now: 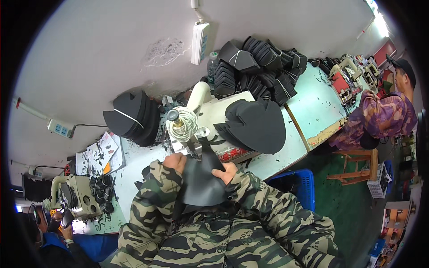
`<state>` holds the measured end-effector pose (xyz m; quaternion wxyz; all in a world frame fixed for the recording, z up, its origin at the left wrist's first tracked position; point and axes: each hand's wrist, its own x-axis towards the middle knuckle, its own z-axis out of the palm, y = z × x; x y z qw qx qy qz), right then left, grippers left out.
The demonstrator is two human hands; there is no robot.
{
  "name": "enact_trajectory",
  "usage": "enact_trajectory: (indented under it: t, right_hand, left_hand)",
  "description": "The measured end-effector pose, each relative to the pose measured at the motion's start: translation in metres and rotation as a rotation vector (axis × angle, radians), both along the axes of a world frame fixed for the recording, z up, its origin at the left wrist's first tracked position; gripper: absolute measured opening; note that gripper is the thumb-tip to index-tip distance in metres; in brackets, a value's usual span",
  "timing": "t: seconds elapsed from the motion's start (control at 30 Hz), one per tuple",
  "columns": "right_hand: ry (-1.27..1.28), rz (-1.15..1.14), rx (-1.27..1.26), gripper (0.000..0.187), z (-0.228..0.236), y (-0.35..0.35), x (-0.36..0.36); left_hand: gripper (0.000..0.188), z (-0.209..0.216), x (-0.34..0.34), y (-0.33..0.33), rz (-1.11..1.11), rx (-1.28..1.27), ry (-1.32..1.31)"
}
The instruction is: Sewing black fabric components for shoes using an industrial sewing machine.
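Note:
A smooth, curved black sheet piece (203, 184) lies in front of me, its far end under the working head of a cream machine (199, 96). My left hand (175, 162) is closed at the piece's far left edge, fingers curled beside the machine head. On the opposite edge, my right hand (226, 173) pinches the piece, thumb on top and the other fingers hidden below. A coil of white cord (182, 125) hangs on the machine's front. Just right of it, a loose stack of black cut pieces (263, 127) rests on the machine bed.
Left of the machine stands a tied black stack (134, 117); tied bundles (257, 62) and a plastic bottle (212, 67) are behind. A blue crate (306, 187) sits at my right. One co-worker (384, 111) is at far right, another (58, 236) at lower left by a second machine (80, 196).

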<state>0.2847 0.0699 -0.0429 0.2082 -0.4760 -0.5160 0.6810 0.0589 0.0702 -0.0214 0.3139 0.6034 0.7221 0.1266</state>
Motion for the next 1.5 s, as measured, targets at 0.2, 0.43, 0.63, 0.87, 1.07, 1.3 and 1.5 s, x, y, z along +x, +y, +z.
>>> enact_trajectory:
  t: [0.2,0.43,0.63,0.87,1.07,1.3,1.5]
  right_hand:
    - [0.22,0.067,-0.492,0.043,0.026,-0.027,0.009]
    - [-0.346,-0.105,0.122,0.037,0.116,-0.008,0.047]
    - [-0.686,-0.192,1.311,0.038,0.084,0.042,0.114]
    - [-0.314,0.033,1.177,0.039,0.069,0.011,0.05]
    - [0.064,0.517,0.555,0.067,0.043,-0.015,0.018]
    - [0.011,0.114,-0.025,0.033,-0.022,-0.012,0.021]
    - [-0.024,0.094,0.044,0.026,-0.001,0.004,0.003]
  left_hand:
    - [0.027,-0.008,0.01,0.015,0.009,0.139,-0.067]
    - [0.021,-0.019,-0.059,-0.005,0.014,0.216,-0.001]
    - [0.041,-0.037,-0.1,-0.07,-0.252,-0.373,0.689]
    - [0.034,-0.025,-0.084,-0.078,-0.195,-0.207,0.628]
    - [0.019,0.075,-0.032,-0.067,-0.705,-0.33,-0.074]
    - [0.022,0.023,0.003,-0.029,-0.072,0.04,-0.214]
    - [0.029,-0.002,0.0,-0.007,-0.046,-0.011,0.07]
